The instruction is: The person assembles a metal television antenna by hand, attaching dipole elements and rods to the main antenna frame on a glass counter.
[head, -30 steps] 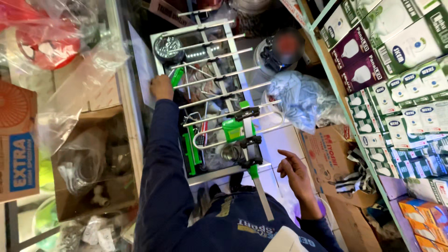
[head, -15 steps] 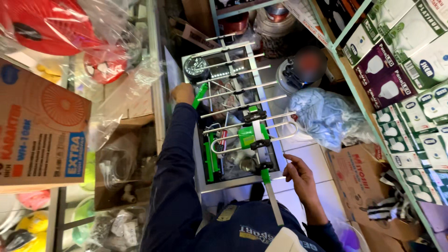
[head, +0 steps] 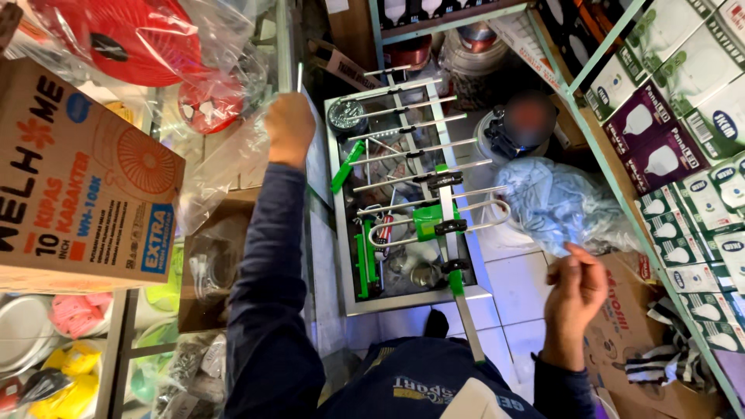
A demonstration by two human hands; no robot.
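Crowded shop aisle, shelves either side: one metal antenna (head: 423,186) juts up from a glass counter (head: 341,233), its pole's foot hidden by the torso, left hand (head: 289,128) fisted around a thin rod beside it, right hand (head: 574,291) loosely curled, empty.

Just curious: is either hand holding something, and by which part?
The left hand grips a thin metal rod at its lower end. The right hand holds nothing.

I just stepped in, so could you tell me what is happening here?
A person stands in a crowded shop aisle. Their left hand is raised to the edge of the glass shelf, gripping something thin I cannot make out. The right hand hangs free, fingers loosely curled. A metal antenna with green fittings stands between the arms.
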